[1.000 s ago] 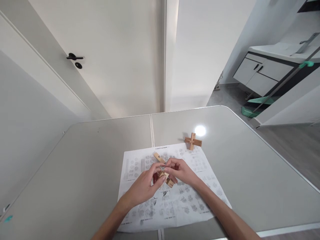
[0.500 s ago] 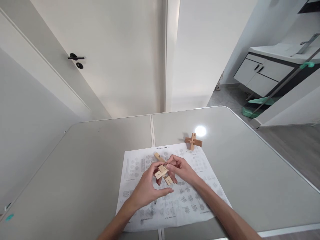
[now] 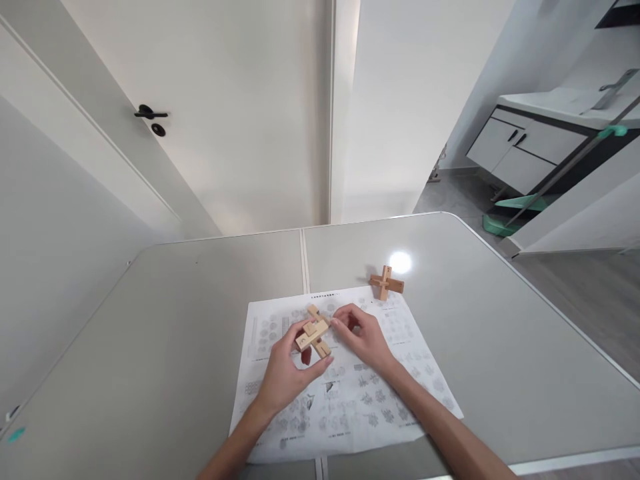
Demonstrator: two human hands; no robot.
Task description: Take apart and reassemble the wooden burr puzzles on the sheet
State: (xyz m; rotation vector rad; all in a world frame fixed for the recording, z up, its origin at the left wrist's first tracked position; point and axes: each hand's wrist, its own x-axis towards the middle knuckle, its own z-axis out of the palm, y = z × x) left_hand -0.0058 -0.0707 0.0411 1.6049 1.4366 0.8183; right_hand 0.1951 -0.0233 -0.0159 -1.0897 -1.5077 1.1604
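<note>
In my left hand (image 3: 287, 370) are several light wooden puzzle blocks (image 3: 314, 335), notched and crossed over one another, held between thumb and fingers. One block shows a dark curved mark on its end. My right hand (image 3: 364, 335) is closed, with thumb and fingertips meeting at the right end of the crossed blocks; its other fingers are curled in. Beyond my hands, a wooden cross-shaped puzzle (image 3: 385, 283) of interlocked blocks stands at the far edge of the printed sheet (image 3: 345, 427).
The sheet, covered with small diagrams, lies on a grey table (image 3: 165, 360) with a pale edge and a centre seam. A white door (image 3: 240, 107) stands behind it. At the back right are a washbasin cabinet (image 3: 530, 140) and a green dustpan (image 3: 497, 225).
My left hand has shifted slightly left and turned the crossed blocks. My right hand has drawn back to their right end. The standing wooden cross has not moved.
</note>
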